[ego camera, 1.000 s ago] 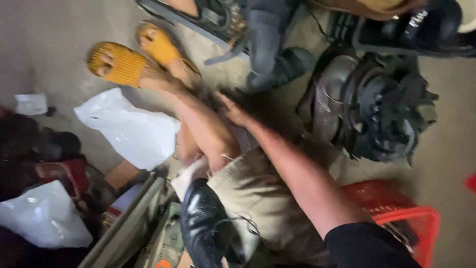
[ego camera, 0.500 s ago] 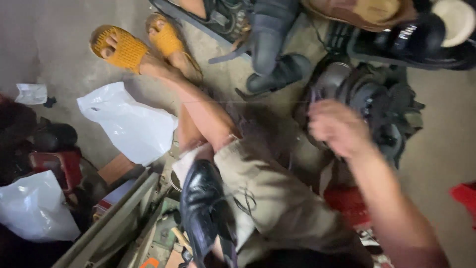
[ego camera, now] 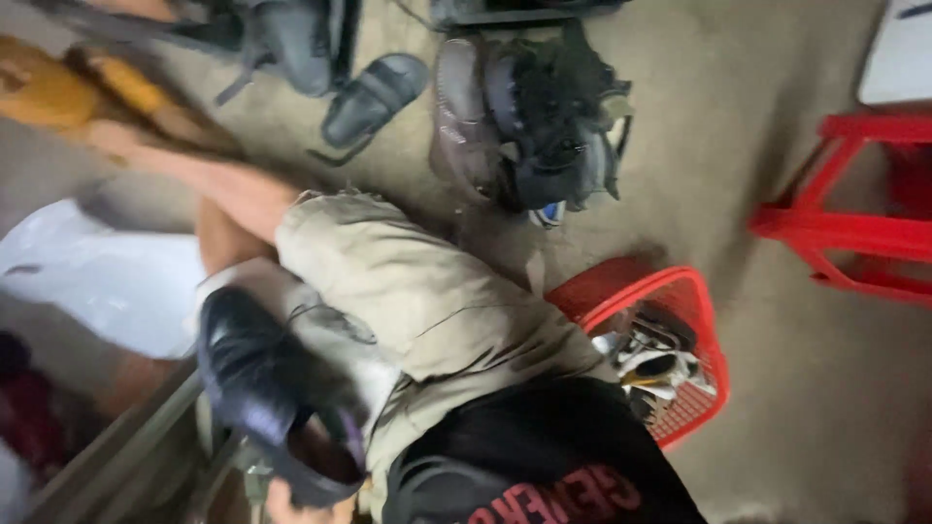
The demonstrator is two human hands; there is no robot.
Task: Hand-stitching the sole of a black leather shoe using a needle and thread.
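You had a black leather shoe (ego camera: 254,388) lying across your lap, its opening turned toward the bottom edge of the view and its toe pointing up and to the left. It rested against the left side of your khaki shorts (ego camera: 417,291), touching the cloth. A bit of skin showed just under the shoe's opening at the bottom edge, too blurred and too small to tell whether it was a finger. Neither of your hands could be made out clearly, so whether they were apart, together or gripping the shoe I cannot tell.

Your bare leg (ego camera: 209,184) stretched from the shorts up and to the left, toward a yellow sandal (ego camera: 58,92) at the upper left, smeared by motion. A white plastic bag (ego camera: 97,281) lay on the floor just left of your knee.

To the right of your hip stood a red plastic basket (ego camera: 694,320) with a few small items inside. Above it on the concrete floor (ego camera: 777,408) sat a dark heap of shoes (ego camera: 539,126), and left of that a single dark slide sandal (ego camera: 374,97). A red plastic stool (ego camera: 854,228) stood at the right edge, well apart from you.
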